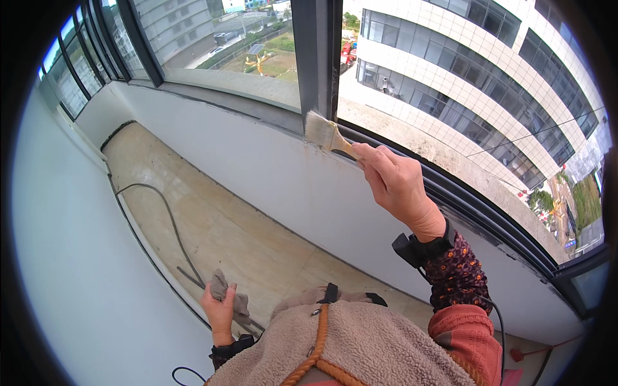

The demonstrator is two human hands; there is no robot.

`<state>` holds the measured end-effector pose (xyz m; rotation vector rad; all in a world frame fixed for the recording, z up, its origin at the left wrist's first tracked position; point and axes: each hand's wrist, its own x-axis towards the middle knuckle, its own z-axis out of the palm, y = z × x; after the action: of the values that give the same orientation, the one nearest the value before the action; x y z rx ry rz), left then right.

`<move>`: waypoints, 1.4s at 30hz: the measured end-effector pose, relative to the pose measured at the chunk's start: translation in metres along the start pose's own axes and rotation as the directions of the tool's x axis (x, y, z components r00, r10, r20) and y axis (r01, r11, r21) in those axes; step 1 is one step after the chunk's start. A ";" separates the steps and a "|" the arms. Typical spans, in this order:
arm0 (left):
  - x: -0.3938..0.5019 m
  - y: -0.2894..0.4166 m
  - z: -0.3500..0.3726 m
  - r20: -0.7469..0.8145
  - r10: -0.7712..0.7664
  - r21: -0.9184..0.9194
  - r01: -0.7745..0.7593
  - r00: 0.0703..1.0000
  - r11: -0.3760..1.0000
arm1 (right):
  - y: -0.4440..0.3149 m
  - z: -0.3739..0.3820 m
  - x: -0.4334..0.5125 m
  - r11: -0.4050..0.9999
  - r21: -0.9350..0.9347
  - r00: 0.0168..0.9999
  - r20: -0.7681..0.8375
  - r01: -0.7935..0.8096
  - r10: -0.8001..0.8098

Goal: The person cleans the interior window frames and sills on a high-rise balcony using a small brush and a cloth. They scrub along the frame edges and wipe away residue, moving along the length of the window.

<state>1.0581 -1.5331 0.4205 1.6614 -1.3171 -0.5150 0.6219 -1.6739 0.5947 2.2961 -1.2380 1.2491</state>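
My right hand grips the wooden handle of a flat paintbrush with pale bristles. The bristles lie at the foot of the dark window-frame post, by the top edge of the white low wall. To the right of the brush, the dark sliding-window track runs past my right wrist. My left hand, low at the left, holds a crumpled grey-brown rag between thumb and fingers. Both wrists wear black bands.
A grey cable lies on the beige tiled floor of the narrow balcony. A white wall stands close on the left. Outside the window run a rough concrete ledge and a tiled building. A red object is at the lower right.
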 end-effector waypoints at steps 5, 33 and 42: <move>-0.007 0.003 -0.003 -0.027 0.003 0.066 -0.001 1.000 0.998 | 0.015 -0.008 0.009 0.973 -0.229 0.985 0.163 -0.016 0.054; -0.008 -0.009 -0.002 -0.021 -0.004 0.034 0.004 1.000 0.999 | 0.053 0.032 0.022 0.985 -0.150 0.959 0.257 -0.085 0.122; 0.005 -0.003 0.003 0.032 -0.014 -0.020 0.014 0.999 1.000 | 0.029 -0.010 0.020 0.988 0.013 0.988 -0.020 -0.152 0.152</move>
<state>1.0593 -1.5387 0.4174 1.6533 -1.3198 -0.5633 0.5989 -1.6973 0.6109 2.2261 -1.4260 1.3292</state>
